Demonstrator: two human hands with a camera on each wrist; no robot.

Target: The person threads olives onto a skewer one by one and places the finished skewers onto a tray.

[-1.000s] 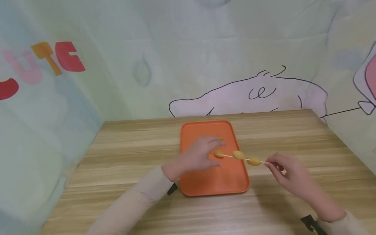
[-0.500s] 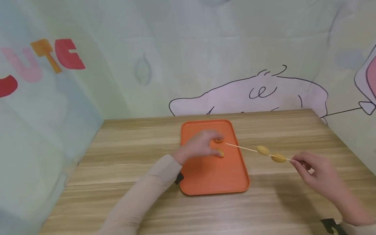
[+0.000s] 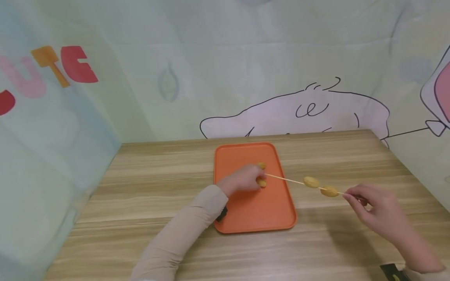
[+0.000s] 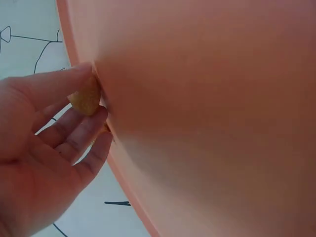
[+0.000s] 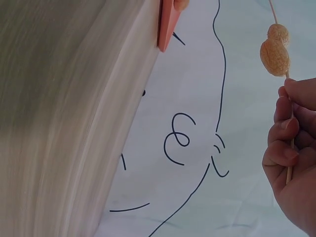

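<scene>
My left hand reaches over the orange tray. In the left wrist view its thumb and fingers pinch a yellow oval food piece at the tray surface. A second yellow piece lies just beyond the fingers. My right hand grips the near end of a thin wooden skewer, which slants left so its tip ends near the left fingers. Two wrinkled yellow pieces, a farther one and a nearer one, are threaded close to the right fingertips.
The wood-grain table extends around the tray on both sides. A printed cloth with line drawings and coloured letters hangs behind it.
The right hand has drawn the skewer and its two pieces to the right, away from the tray. The left fingers have closed from a wide spread around a piece on the tray.
</scene>
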